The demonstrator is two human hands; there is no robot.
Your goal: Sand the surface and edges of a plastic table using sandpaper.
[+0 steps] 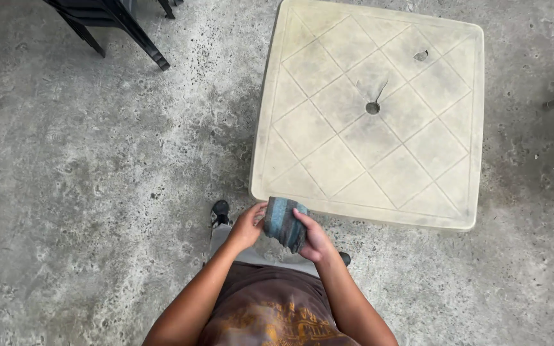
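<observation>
A folded cloth [284, 223] sits between both hands, held in the air just short of the near edge of the tabletop [328, 115], close to its near left corner. The left hand [249, 224] closes on the cloth's left side, thumb and fingers pinching it. The right hand [314, 236] grips the right side, fingers wrapped over the front and lower end, thumb across the top fold.

The cloth is blue-grey with darker patches, soft and coarse-looking, folded into a thick, roughly oblong pad that tilts down toward the right. Its lower edge looks ragged.

The tabletop is a square of pale, yellowed plastic with rounded corners and a raised rim. A moulded diamond grid runs across it, a small round hole marks its centre with a thin crack beside it, and a chipped spot shows near the far right corner. The surface looks grimy and dull.

Under everything lies a grey concrete floor [97, 192], mottled and pitted. Black chair legs [120, 29] stand at the far left, well apart from the tabletop. A dark shoe [220, 210] shows just left of the left hand.
</observation>
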